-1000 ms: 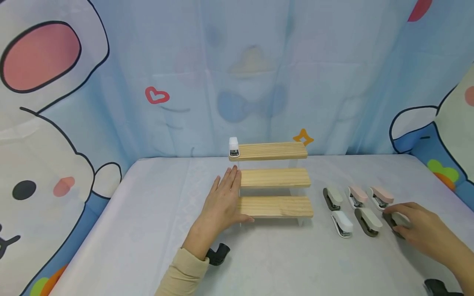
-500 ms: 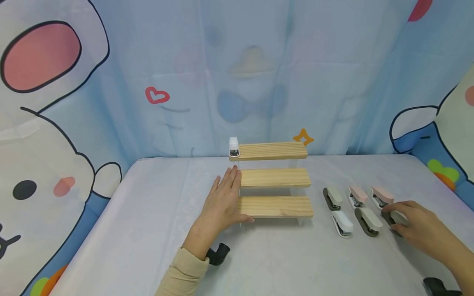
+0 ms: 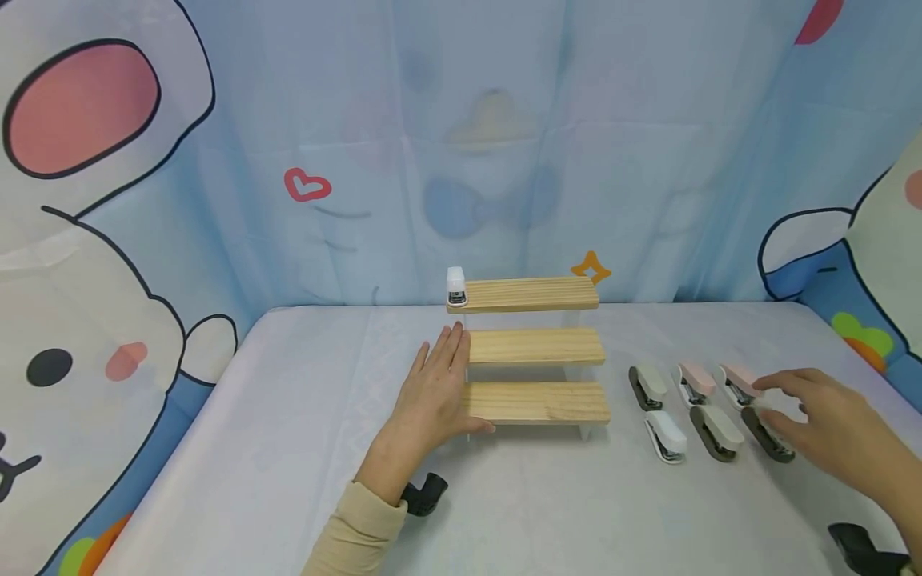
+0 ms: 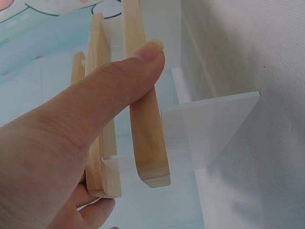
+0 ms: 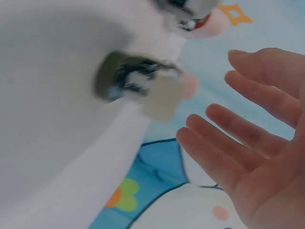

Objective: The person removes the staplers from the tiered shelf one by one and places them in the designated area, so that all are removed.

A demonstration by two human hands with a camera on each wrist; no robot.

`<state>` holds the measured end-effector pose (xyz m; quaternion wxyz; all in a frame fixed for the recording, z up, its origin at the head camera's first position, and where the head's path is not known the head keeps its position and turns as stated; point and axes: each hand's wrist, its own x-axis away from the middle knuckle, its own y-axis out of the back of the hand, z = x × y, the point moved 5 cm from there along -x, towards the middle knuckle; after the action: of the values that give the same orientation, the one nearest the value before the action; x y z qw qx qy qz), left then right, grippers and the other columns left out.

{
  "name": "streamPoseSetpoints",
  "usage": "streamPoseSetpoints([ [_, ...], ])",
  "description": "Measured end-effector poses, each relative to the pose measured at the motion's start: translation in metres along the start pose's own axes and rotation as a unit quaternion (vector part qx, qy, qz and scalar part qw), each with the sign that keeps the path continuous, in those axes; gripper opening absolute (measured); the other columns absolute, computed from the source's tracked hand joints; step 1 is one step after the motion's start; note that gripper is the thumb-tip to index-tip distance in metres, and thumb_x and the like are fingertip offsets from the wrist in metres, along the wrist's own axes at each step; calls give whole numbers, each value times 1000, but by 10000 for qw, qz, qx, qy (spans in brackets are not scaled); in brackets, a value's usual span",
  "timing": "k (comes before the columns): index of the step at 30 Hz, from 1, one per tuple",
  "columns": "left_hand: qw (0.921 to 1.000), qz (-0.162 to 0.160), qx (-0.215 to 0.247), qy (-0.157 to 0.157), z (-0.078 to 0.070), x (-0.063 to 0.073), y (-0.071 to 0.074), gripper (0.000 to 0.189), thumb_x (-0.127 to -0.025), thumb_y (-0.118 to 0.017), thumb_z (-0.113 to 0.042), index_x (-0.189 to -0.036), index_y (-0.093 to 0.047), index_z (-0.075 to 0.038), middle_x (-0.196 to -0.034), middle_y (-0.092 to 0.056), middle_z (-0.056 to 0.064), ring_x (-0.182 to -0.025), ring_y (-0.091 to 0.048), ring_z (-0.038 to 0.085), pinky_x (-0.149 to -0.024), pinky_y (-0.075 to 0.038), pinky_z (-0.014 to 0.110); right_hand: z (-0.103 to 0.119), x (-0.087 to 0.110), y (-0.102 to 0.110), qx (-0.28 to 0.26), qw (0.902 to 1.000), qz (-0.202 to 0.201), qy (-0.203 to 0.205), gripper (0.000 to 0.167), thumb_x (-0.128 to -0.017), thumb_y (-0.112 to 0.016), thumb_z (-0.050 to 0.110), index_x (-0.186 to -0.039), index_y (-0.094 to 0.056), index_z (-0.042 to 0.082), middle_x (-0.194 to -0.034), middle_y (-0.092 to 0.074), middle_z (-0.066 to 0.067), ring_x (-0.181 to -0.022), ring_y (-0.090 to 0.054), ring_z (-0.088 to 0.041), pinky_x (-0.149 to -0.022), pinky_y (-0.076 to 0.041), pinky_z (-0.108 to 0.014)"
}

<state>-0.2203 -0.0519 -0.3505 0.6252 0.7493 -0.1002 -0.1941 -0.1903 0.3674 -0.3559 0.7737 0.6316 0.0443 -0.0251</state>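
Note:
My left hand [image 3: 430, 392] lies against the left side of a three-step wooden display shelf [image 3: 536, 346], its fingers straight. In the left wrist view, its thumb [image 4: 136, 71] rests across the lowest plank [image 4: 150, 143]. At the right, my right hand [image 3: 839, 432] hovers with fingers spread over a dark-based stapler [image 3: 767, 438], holding nothing. That stapler [image 5: 128, 78] is blurred and apart from the fingers in the right wrist view. Behind it lies a pink stapler [image 3: 742, 382], close to the index fingertip. A white stapler [image 3: 456, 286] stands at the top plank's left end.
Left of the right hand, more staplers lie in two rows: a pink one [image 3: 695, 382], a white one [image 3: 666, 436], and two pale ones with dark bases [image 3: 718, 432]. A patterned blue curtain [image 3: 403, 160] hangs behind the white-covered table [image 3: 533, 512].
My right hand has let go of the dark-based stapler and lifted, its fingers spreading. The stapler lies on the table. My left hand stays against the shelf.

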Motion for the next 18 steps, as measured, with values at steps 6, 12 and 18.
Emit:
streamPoseSetpoints([
  [6,10000,18,5,17,1,0,-1,132,-63,-86,-61,-157,-17,0,-167,-14,13,-155,-15,27,-126,-19,47,29,-7,14,-16,9986,-431,292,38,-85,-76,15,-114,-63,-6,-122,-47,-39,-88,-56,-50,-68,-57,-58],
  [12,10000,15,1,28,1,0,-1,132,-62,-86,-61,-157,-17,0,-166,-15,14,-155,-16,28,-126,-19,47,60,-14,23,-215,9935,-661,899,36,-86,-75,14,-117,-64,0,-126,-52,-31,-91,-61,-47,-70,-57,-58],
  [18,10000,19,-44,49,1,-1,-1,132,-63,-86,-62,-157,-18,0,-167,-15,13,-155,-15,27,-126,-19,47,91,-23,28,-407,9891,-741,1208,35,-87,-74,13,-119,-64,2,-128,-53,-28,-97,-63,-49,-76,-57,-60],
])
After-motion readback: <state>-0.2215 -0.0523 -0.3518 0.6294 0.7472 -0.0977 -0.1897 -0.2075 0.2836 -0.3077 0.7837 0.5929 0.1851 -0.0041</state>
